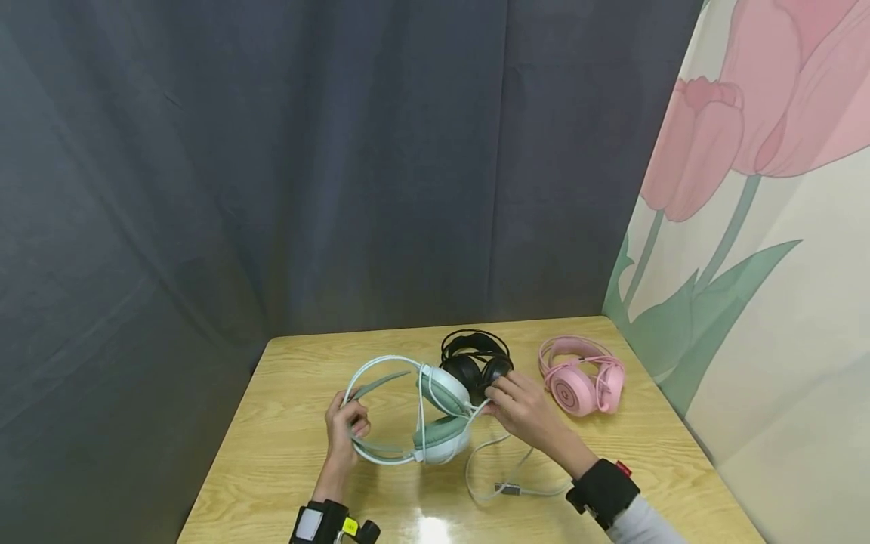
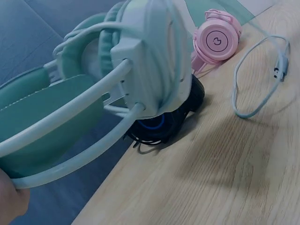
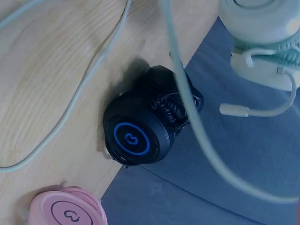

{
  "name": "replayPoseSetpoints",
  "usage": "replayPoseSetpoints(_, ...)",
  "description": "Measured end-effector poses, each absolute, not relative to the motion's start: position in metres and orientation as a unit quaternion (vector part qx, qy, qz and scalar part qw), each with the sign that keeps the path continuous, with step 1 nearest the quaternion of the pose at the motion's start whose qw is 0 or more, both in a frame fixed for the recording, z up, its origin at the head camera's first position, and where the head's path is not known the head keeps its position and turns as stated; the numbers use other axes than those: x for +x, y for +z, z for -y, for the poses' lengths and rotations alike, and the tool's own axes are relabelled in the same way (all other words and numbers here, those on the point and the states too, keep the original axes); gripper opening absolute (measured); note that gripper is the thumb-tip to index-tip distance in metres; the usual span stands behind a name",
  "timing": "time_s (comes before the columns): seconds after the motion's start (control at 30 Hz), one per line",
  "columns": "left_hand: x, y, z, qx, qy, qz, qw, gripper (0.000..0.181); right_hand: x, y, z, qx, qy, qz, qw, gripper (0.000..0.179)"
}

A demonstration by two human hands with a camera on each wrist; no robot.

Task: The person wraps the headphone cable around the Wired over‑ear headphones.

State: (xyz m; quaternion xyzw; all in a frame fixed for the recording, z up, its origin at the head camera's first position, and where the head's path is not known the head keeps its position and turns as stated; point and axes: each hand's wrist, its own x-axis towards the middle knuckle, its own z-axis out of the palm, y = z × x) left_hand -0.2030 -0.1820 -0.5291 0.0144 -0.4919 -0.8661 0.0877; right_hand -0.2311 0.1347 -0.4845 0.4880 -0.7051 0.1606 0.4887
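Observation:
White-and-green headphones (image 1: 445,447) are held above the table, their ear cups toward the right. My left hand (image 1: 345,427) grips them by the headband, fingers curled round it. White cable is wound about the cups and headband. Beside the cups, my right hand (image 1: 523,412) pinches the white cable (image 3: 206,145); its fingertips are partly hidden. A loop of that cable trails to the table, with a USB plug (image 1: 507,489) near the front. A slim white microphone (image 3: 234,110) shows on the headphones in the right wrist view.
Black headphones (image 3: 136,126) sit on the table behind the right hand, their cable bundled. Pink headphones (image 1: 574,389) rest to the right, also wrapped in cable. A dark curtain (image 1: 381,166) hangs behind the wooden table (image 1: 272,423); a tulip-patterned wall covering (image 1: 782,363) stands at right.

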Motion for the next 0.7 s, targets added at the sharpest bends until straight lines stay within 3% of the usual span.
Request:
replayPoseSetpoints(0.2, -0.202, -0.529, 0.183, -0.032, -0.873, 0.486, 0.035, 0.033, -0.234, -0.484, -0.139, 0.491, 0.16, 0.71, 0.48, 0.017)
replayPoseSetpoints(0.37, -0.202, -0.534, 0.181, -0.077, -0.881, 0.466, -0.032, 0.034, -0.238, -0.485, -0.147, 0.471, 0.149, 0.724, 0.481, 0.037)
replayPoseSetpoints(0.5, -0.203, -0.542, 0.176, -0.09, -0.89, 0.438, -0.093, 0.034, -0.236, -0.479, -0.143, 0.49, 0.149, 0.717, 0.472, 0.042)
replayPoseSetpoints(0.7, -0.206, -0.541, 0.158, -0.111, -0.846, 0.509, -0.115, 0.036, -0.229, -0.465, -0.125, 0.502, 0.129, 0.73, 0.445, 0.043)
